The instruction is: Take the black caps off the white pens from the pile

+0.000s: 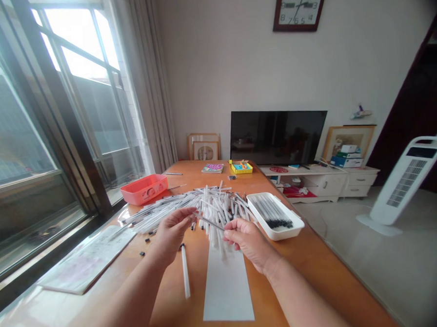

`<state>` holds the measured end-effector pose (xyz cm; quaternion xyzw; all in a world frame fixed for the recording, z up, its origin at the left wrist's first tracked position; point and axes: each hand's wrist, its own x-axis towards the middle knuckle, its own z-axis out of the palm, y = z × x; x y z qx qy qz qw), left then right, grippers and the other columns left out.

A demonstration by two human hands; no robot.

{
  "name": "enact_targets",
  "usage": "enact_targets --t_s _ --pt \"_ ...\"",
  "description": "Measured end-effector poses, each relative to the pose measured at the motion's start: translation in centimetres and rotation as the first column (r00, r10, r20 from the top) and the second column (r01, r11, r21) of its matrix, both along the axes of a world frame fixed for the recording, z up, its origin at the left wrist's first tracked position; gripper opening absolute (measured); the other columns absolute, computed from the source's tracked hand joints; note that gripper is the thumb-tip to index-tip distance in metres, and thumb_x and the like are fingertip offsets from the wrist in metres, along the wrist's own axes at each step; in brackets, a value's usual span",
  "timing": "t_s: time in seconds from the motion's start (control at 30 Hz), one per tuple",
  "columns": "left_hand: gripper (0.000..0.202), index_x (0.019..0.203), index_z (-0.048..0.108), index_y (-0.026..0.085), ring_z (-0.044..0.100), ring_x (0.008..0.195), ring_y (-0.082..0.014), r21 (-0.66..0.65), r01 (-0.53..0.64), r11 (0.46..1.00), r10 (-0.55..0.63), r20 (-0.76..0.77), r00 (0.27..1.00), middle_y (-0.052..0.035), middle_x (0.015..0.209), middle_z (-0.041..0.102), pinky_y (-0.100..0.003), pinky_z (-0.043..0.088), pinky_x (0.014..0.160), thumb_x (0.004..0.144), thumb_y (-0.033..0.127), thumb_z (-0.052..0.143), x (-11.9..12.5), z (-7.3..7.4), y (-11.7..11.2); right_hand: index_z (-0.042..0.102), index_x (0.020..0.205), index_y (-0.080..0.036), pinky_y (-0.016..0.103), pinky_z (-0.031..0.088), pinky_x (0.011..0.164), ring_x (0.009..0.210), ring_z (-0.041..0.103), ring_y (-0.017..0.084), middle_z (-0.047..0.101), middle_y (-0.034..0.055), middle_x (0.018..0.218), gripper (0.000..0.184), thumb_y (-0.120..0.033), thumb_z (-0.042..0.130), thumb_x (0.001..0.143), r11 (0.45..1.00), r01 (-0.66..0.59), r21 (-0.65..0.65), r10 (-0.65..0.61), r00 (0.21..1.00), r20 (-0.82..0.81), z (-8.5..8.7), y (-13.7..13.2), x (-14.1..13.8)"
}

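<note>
A slim pen refill (210,220) spans the gap between my two hands. My left hand (178,226) pinches its far end, and my right hand (246,237) grips the near end. Just beyond them spreads a heap of white pen barrels (211,203) and thin parts, mixed with black pieces. A lone white pen barrel (185,272) with a dark top lies on the table below my left hand. Under the heap's near side, a white sheet (228,290) extends toward me. Right of my right hand stands a white tray (286,235) holding a row of black-tipped refills.
A pink box (144,189) stands at the table's left edge, near a booklet (88,263). Small black caps (142,254) lie left of my left wrist. At the far end are a yellow box (241,168) and a colourful book (213,168). A tower fan (406,183) stands on the floor.
</note>
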<state>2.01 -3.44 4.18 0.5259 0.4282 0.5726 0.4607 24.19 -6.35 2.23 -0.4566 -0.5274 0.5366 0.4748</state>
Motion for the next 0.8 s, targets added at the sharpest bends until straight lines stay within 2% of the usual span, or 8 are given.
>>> enact_targets --t_s 0.1,0.23,0.47,0.57,0.7,0.8 --pt "0.038 0.099 0.074 0.018 0.063 0.083 -0.0205 0.009 0.003 1.000 -0.003 0.020 1.000 -0.0082 0.091 0.074 -0.032 0.046 0.079 0.068 0.038 0.082 0.2 0.0 -0.1 0.066 0.091 -0.016 0.024 0.040 0.061 0.070 0.059 0.014 0.069 0.0019 0.076 0.019 -0.026 0.065 0.075 1.000 -0.021 0.018 0.021 0.999 0.030 -0.2 0.0 -0.3" --pt "0.037 0.100 0.075 0.018 0.062 0.084 -0.0202 0.008 0.017 1.000 -0.017 -0.004 1.000 -0.0080 0.091 0.074 -0.032 0.046 0.080 0.069 0.038 0.081 0.3 0.1 -0.3 0.069 0.089 -0.016 0.024 0.041 0.061 0.066 0.057 0.013 0.068 0.0014 0.075 0.019 -0.030 0.066 0.077 0.991 -0.045 0.126 0.035 0.996 0.083 -1.1 0.3 -0.8" --pt "0.035 0.095 0.078 0.018 0.062 0.084 -0.0206 0.011 0.023 1.000 -0.023 -0.063 0.998 -0.0080 0.089 0.075 -0.030 0.046 0.078 0.067 0.039 0.081 0.7 0.8 -1.0 0.073 0.092 -0.019 0.025 0.040 0.060 0.062 0.054 0.014 0.065 -0.0006 0.069 0.023 -0.037 0.062 0.083 0.967 -0.078 0.242 0.010 0.963 0.271 -1.9 0.3 -0.9" --pt "0.046 0.105 0.077 0.019 0.064 0.087 -0.0231 -0.012 0.025 1.000 -0.026 -0.076 0.997 -0.0077 0.089 0.075 -0.032 0.047 0.079 0.066 0.043 0.082 0.5 1.4 -1.4 0.074 0.089 -0.020 0.024 0.039 0.057 0.060 0.052 0.014 0.063 -0.0012 0.065 0.023 -0.038 0.062 0.082 0.956 -0.067 0.286 -0.024 0.952 0.304 -1.8 0.1 -0.7" --pt "0.066 0.125 0.067 0.019 0.066 0.087 -0.0247 -0.018 0.012 1.000 -0.013 -0.075 0.997 -0.0085 0.090 0.075 -0.034 0.048 0.078 0.066 0.045 0.082 -0.5 1.9 -1.3 0.075 0.089 -0.021 0.023 0.036 0.053 0.055 0.049 0.013 0.060 -0.0017 0.060 0.023 -0.039 0.063 0.080 0.955 -0.033 0.296 -0.068 0.943 0.325 -1.6 -0.1 -0.6" --pt "0.062 0.125 0.065 0.019 0.067 0.093 -0.0243 0.000 -0.047 0.999 0.047 -0.061 0.997 -0.0102 0.096 0.075 -0.035 0.048 0.084 0.071 0.045 0.078 -1.9 1.7 -0.5 0.075 0.089 -0.021 0.024 0.034 0.052 0.054 0.048 0.014 0.060 -0.0015 0.059 0.023 -0.038 0.062 0.080 0.949 -0.022 0.315 -0.089 0.938 0.334 -1.5 -0.1 -0.4"
